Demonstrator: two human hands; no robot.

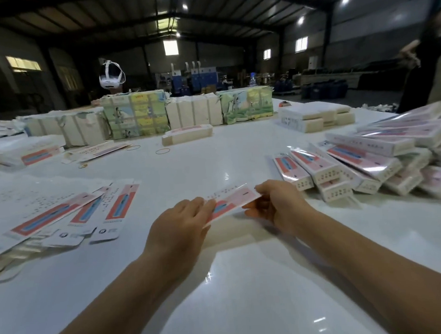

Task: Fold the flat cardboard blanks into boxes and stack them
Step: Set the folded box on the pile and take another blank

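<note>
We hold one flat cardboard blank (232, 200) between our two hands, just above the white desk (243, 278) and near its middle. Our left hand (178, 228) grips the blank's near-left end, its fingers (207, 204) curled over the top edge; our right hand (275, 205) pinches the far-right end between thumb and fingers. The blank is long and narrow, pale pink with a red panel and a blue shape on it, and a white strip with small dark print along its far edge; it looks slightly blurred. To our left lies a fanned spread of flat blanks (66, 217), at least three with their red panels showing, the rest overlapped so that we cannot count them. To our right sits a pile of folded boxes (364, 166), more than ten, some glossy, leaning across one another. We count three rubber bands (162, 151) on the desk beyond our hands. Farther back stand four wrapped bundles (135, 115) in a row, and one white headset (111, 73) behind them.
</note>
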